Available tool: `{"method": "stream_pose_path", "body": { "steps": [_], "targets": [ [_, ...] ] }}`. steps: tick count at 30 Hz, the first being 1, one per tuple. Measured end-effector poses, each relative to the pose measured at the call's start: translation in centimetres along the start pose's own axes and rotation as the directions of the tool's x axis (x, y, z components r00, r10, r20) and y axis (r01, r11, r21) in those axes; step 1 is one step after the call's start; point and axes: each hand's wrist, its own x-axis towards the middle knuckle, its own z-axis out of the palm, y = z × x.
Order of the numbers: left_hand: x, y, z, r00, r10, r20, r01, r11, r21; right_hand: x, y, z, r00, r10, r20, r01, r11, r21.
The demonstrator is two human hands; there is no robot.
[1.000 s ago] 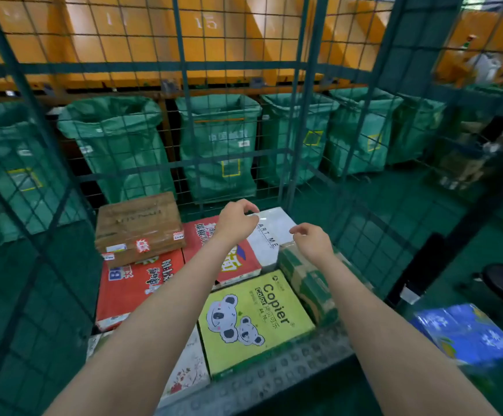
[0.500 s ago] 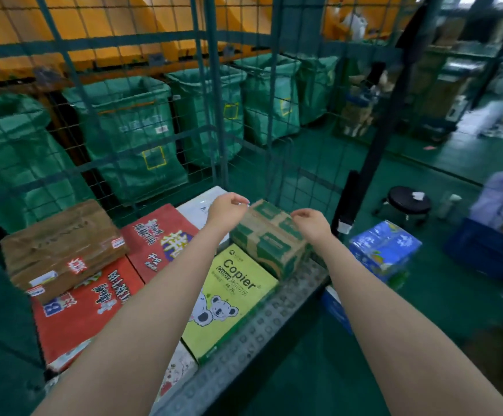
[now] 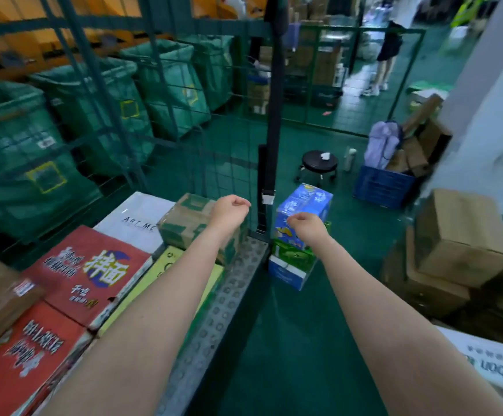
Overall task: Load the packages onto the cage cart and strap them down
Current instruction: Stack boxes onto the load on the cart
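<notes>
Nearest package: a brown cardboard box with green printing [image 3: 190,220] is sitting at the cart's front corner, just beside a glossy white box [image 3: 136,217].
My left hand [image 3: 229,211]: it is hovering over that box, fingers curled in, gripping nothing.
My right hand [image 3: 307,228]: it is hovering beyond the cart's edge, fingers curled in, also gripping nothing.
Other loaded packages: flat red cartons [image 3: 94,271] and a yellow one [image 3: 166,265] are lying side by side.
Cage cart [image 3: 223,298]: a perforated grey metal rim is running along its front; green wire mesh is rising behind.
Strap [image 3: 271,115]: a black webbing band is hanging down the corner post, ending in a metal buckle [image 3: 267,197].
Floor: a shiny blue plastic-wrapped pack [image 3: 303,205] is standing on stacked boxes near the cart; plain brown cartons [image 3: 463,235] are piled well apart to the right.
</notes>
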Motion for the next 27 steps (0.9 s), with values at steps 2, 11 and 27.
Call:
{"method": "stream_pose_path", "body": {
  "steps": [2,11,27],
  "targets": [
    [-0.2,1.1,2.5,0.999,0.005,0.044,-0.005,1.0,0.015,0.1,2.2,-1.8,0.999,0.033,-0.029,-0.033,0.999,-0.005],
    [-2.8,5.2,16.7,0.968,0.027,0.25,-0.04,0.998,0.048,-1.5,13.7,-11.6,0.972,0.224,-0.074,-0.227,0.973,-0.04],
    [-10.1,7.7,39.6,0.842,-0.072,0.535,-0.04,0.98,0.195,-5.1,33.0,-26.1,0.84,0.528,-0.126,-0.536,0.844,-0.033]
  ]
}}
